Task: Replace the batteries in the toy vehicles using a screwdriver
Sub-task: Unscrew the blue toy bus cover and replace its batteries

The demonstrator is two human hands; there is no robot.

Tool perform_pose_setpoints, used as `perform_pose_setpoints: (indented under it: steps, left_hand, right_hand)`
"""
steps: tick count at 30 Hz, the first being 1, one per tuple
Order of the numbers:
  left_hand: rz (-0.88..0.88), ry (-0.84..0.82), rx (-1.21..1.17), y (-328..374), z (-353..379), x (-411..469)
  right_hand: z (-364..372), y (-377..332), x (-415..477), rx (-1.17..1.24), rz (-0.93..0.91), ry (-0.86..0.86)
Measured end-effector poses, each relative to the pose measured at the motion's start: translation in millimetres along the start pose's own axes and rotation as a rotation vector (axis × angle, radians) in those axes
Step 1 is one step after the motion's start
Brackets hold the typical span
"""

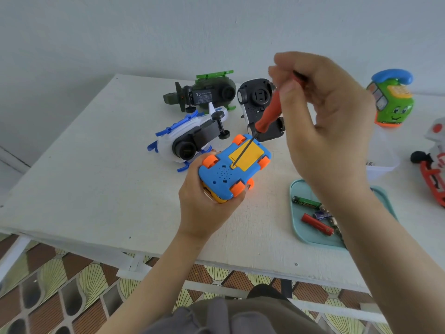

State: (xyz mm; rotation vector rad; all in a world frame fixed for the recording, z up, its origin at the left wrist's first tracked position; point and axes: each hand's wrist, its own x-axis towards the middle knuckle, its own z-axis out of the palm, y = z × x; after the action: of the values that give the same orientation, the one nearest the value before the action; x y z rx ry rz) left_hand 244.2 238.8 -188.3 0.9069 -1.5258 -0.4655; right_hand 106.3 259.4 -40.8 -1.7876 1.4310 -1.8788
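My left hand (pixel 204 201) grips a blue toy car (pixel 224 174) with orange wheels, turned underside up above the white table (pixel 96 169). Its yellow battery cover (pixel 246 155) faces me. My right hand (pixel 325 121) holds a red-handled screwdriver (pixel 267 114) by the top of its handle. The thin shaft slants down and its tip sits on the screw at the cover's near edge. A teal tray (pixel 301 235) at the right holds several loose batteries (pixel 316 224), partly hidden by my right forearm.
Behind the car lie a white and blue toy plane (pixel 187 138), a dark green toy helicopter (pixel 209 92) and a black and white toy car (pixel 257 102), all upside down. A green toy phone (pixel 391 100) and a red and white toy (pixel 435 169) are at the right.
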Motion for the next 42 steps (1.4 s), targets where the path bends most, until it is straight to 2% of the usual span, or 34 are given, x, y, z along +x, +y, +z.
perform_pose_setpoints:
  steps: [12,20,28,34,42]
  left_hand:
    - [0.028,-0.01,-0.017,4.1,-0.2,3.7]
    - [-0.032,-0.03,-0.058,3.2,-1.4,3.5]
    - [-0.041,-0.04,-0.046,4.2,-1.3,3.8]
    - [-0.06,-0.047,-0.043,5.3,-1.6,4.5]
    - [-0.099,-0.046,-0.074,9.0,-3.3,6.6]
  right_hand:
    - [-2.1,6.7,3.3,-0.159,-0.092,0.021]
    - [-16.8,13.4,3.6,-0.126,0.011,-0.175]
    - [-17.6,14.1,3.2,-0.066,0.022,-0.048]
    - [-16.2,10.5,3.4,0.011,0.025,-0.146]
    - [-20.2,10.2,3.3,-0.073,0.038,-0.232]
